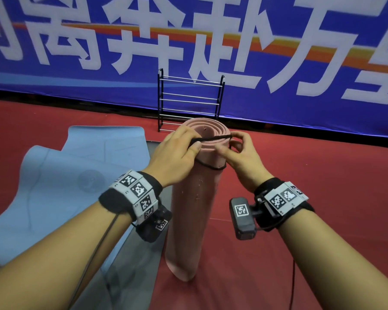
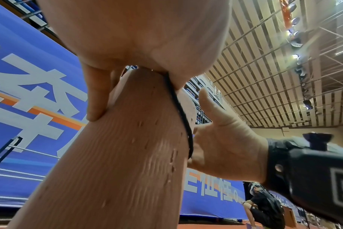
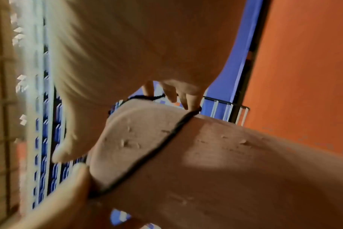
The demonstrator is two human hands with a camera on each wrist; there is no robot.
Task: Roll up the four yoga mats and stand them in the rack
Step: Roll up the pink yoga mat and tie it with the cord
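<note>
A rolled pink mat [image 1: 193, 209] stands upright on the red floor in front of me. A thin black elastic band [image 1: 213, 138] is stretched across its top end and loops round the roll a little lower. My left hand [image 1: 189, 142] pinches the band at the roll's left rim, while my right hand [image 1: 230, 145] pinches it at the right rim. In the left wrist view the band [image 2: 181, 116] runs down the side of the mat [image 2: 117, 155]. In the right wrist view the band [image 3: 157, 148] crosses the mat [image 3: 215, 162] slantwise. The black wire rack [image 1: 189, 101] stands just behind, with nothing in it.
Two light-blue mats [image 1: 54, 186] lie unrolled on the floor at the left, one with a wavy edge. A dark grey mat [image 1: 132, 265] lies flat beside the pink roll. A blue banner [image 1: 278, 52] closes the back. A person [image 2: 264, 206] crouches far off.
</note>
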